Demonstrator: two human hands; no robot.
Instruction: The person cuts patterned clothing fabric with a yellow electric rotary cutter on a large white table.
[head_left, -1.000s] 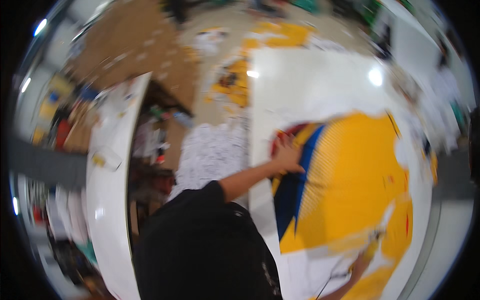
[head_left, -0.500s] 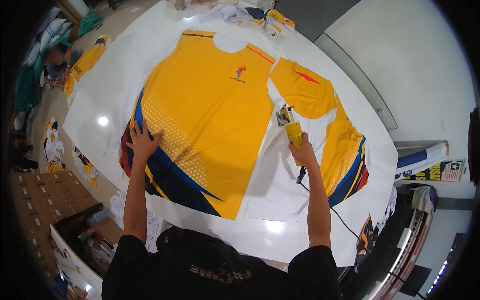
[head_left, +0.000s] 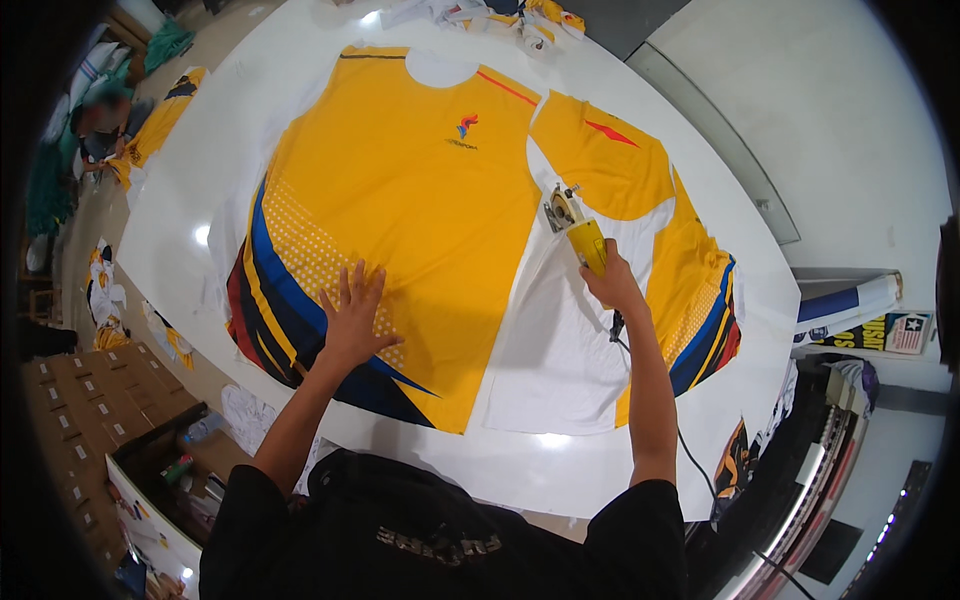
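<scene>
A large yellow jersey panel point(head_left: 400, 190) with blue, black and red side stripes lies flat across the table. My left hand point(head_left: 355, 320) rests over its dotted lower part with fingers spread. In my right hand point(head_left: 615, 280) is a yellow electric rotary fabric cutter point(head_left: 587, 245), gripped by its body. The cutter's round blade head is at the panel's right edge, beside white fabric point(head_left: 560, 330). A second yellow printed piece point(head_left: 600, 150), with a red mark, lies to the right of the cutter. The black cord point(head_left: 690, 450) trails from the cutter to the lower right.
The white table point(head_left: 175, 200) holds more fabric scraps point(head_left: 535, 25) at its far edge. On the left, another person point(head_left: 105, 130) sits by yellow cloth on the floor. Cardboard boxes point(head_left: 90, 430) stand at lower left; rolls of material point(head_left: 810, 500) lie at lower right.
My left hand has moved right across the panel, from the blue stripe onto the dotted area. The cutter has shifted slightly in view, still in my right hand.
</scene>
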